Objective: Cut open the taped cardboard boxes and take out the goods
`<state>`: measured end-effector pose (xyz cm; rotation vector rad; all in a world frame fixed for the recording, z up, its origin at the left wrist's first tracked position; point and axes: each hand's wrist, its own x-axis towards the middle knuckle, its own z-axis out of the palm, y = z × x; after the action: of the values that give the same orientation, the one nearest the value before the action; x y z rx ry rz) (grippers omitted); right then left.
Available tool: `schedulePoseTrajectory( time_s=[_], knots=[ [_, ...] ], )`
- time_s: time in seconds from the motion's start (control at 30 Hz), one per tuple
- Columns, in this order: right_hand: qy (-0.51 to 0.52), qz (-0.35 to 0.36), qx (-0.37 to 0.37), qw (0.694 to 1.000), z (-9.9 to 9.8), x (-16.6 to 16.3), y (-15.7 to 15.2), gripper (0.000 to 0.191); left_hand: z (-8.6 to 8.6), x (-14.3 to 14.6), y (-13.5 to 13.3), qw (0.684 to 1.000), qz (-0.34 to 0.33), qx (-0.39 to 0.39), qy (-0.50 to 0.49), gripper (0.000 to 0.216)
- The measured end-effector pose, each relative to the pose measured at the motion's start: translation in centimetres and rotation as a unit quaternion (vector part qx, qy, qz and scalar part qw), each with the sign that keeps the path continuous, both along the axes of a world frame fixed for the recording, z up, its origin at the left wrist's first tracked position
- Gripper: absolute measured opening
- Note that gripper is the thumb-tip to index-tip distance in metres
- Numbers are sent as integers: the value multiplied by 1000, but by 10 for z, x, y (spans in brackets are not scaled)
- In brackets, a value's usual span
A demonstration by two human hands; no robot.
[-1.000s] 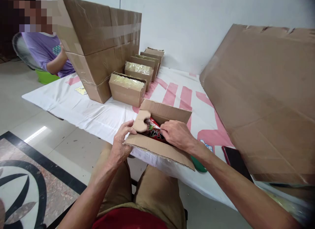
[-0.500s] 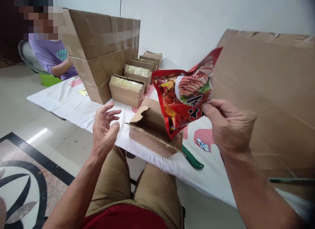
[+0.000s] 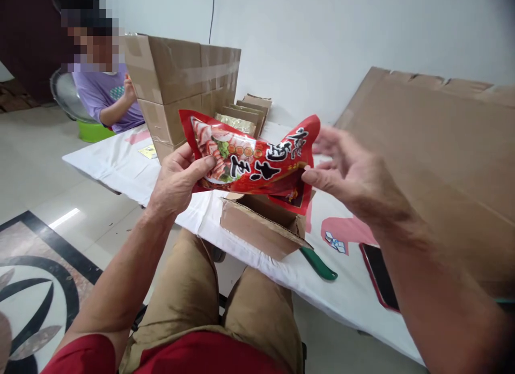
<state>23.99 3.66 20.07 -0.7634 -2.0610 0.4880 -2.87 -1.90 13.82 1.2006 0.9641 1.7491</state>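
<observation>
A red food packet (image 3: 249, 159) with pictures of sliced meat and large black lettering is held up above an opened cardboard box (image 3: 257, 229). My left hand (image 3: 177, 178) is closed on the packet's left end, thumb in front and fingers behind. At the other end, the thumb of my right hand (image 3: 354, 178) lies over the packet's edge. The fingers of that hand are bent beside and behind the edge, slightly blurred. Below the packet, the box stands near the table's front edge, its inside partly hidden.
Stacked cartons (image 3: 181, 73) stand at the back left, with small boxes (image 3: 237, 122) beside them. A green handle (image 3: 319, 266) and a phone (image 3: 380, 275) lie on the white cloth (image 3: 354, 304). Large cardboard (image 3: 434, 165) rises at right. A person in purple (image 3: 100, 95) sits beyond.
The packet has moved left and turned to lie lengthwise between my hands. My left hand has risen and gripped its left end. The phone has come into view.
</observation>
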Motion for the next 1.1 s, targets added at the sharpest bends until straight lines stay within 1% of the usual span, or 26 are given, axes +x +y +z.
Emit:
schedulePoseTrajectory(
  time_s=[0.07,0.1,0.13,0.17,0.23,0.3,0.37,0.43,0.5,0.57,0.67,0.7,0.77,0.87,0.93,1.03,1.1],
  knots=[
    [29,45,-79,995,-5,-2,5,40,7,-1,4,1000,0,14,2,51],
    [56,55,-95,992,-6,-4,5,35,13,0,7,1000,4,27,5,49],
    [90,60,-96,989,-4,-7,5,30,22,0,9,999,11,43,9,47],
    [125,63,-86,986,0,-11,4,26,33,0,12,998,20,60,15,44],
    [179,67,-54,980,12,-16,1,25,57,0,16,994,33,97,30,38],
    [205,67,-15,976,27,-19,0,23,80,0,20,990,31,129,42,31],
    [222,62,23,973,39,-21,1,21,98,0,24,987,28,151,42,27],
    [233,63,48,969,46,-24,4,24,106,0,27,987,33,155,34,29],
    [233,76,54,968,47,-28,6,28,105,-5,28,986,41,156,30,30],
    [217,85,45,971,45,-34,9,31,97,-14,28,985,34,163,35,32],
    [163,78,19,983,40,-50,15,28,77,-39,27,985,23,165,50,40],
    [140,75,5,987,38,-59,19,27,68,-49,27,986,32,152,57,41],
    [95,80,-29,992,32,-80,30,25,50,-73,31,988,74,116,73,39],
    [21,90,-84,992,16,-118,60,22,14,-108,45,984,137,65,89,35],
    [-55,76,-108,990,1,-140,86,21,-15,-127,59,983,154,25,100,30],
    [-198,22,-125,972,-26,-163,125,14,-61,-142,85,974,164,-72,138,22],
    [-260,-6,-123,958,-45,-171,146,7,-88,-145,105,962,166,-137,167,18]
  ],
)
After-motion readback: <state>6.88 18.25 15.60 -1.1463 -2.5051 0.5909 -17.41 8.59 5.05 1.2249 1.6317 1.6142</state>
